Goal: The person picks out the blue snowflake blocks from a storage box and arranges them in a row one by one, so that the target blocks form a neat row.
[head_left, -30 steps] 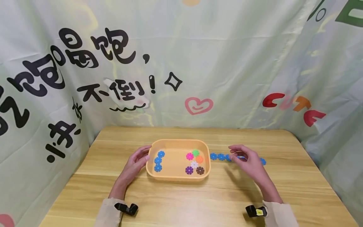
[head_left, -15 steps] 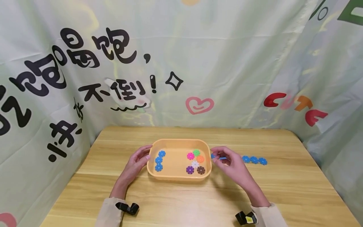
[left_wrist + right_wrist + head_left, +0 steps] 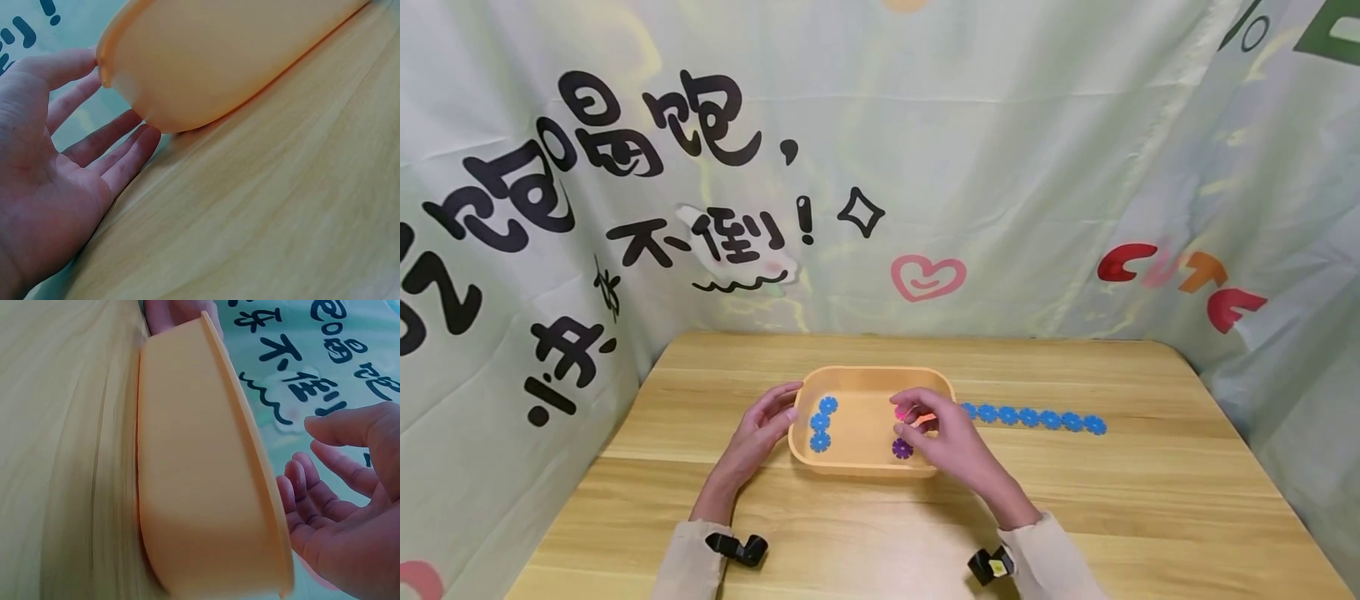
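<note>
An orange plastic tray (image 3: 850,471) sits on the table. My left hand (image 3: 767,425) rests against its left end, the fingers fairly straight on the outside wall in the left wrist view. Above the tray's right part hovers my right hand (image 3: 943,437), its fingers loosely bent; the right wrist view shows nothing between thumb and fingertips. Below it are a pink snowflake disc (image 3: 901,412) and a purple snowflake disc (image 3: 902,449), both partly covered. Discs of other colours there are hidden by the hand. Three blue snowflake discs (image 3: 820,422) lie at the tray's left side.
A straight row of several blue snowflake discs (image 3: 1030,417) runs along the wooden table (image 3: 1150,500) from the tray's right end. A printed curtain (image 3: 1030,192) hangs behind and beside the table.
My right hand has moved left from over the blue row, past the row's left end, to above the tray. The blue row is uncovered now. My left hand stays at the tray.
</note>
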Motion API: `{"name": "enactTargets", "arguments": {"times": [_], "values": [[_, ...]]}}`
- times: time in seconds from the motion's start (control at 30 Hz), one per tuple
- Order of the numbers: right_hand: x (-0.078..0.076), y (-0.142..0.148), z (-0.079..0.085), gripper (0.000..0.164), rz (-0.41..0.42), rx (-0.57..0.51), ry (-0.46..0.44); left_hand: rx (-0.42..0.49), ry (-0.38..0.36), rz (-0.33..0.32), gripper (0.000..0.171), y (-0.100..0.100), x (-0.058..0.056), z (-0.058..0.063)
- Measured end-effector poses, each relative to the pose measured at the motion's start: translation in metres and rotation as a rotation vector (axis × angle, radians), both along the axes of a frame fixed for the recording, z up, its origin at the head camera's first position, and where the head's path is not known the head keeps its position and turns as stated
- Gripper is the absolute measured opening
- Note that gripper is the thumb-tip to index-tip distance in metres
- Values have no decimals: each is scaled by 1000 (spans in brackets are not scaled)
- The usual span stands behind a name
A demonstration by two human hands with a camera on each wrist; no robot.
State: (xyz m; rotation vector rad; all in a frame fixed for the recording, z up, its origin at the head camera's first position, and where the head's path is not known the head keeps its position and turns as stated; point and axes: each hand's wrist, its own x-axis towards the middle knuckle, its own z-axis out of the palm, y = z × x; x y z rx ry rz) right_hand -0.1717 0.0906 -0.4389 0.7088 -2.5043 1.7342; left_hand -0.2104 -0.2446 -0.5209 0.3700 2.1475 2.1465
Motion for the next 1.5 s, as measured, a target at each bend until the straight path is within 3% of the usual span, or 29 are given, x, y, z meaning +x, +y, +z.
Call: {"name": "enactTargets", "arguments": {"times": [0.6,0.9,1.2,1.5], "values": [[-41,-71,-8,26,79,113,-19,-12,5,-11,47,1,-1,-1],[-57,-98,-18,31,79,106,-148,11,-23,-9,48,0,0,1],[-64,-108,-34,21,89,286,-35,21,-24,-31,47,4,-1,-1],[-63,-118,-36,22,93,363,-33,-4,8,-31,47,-1,-1,-2]]}}
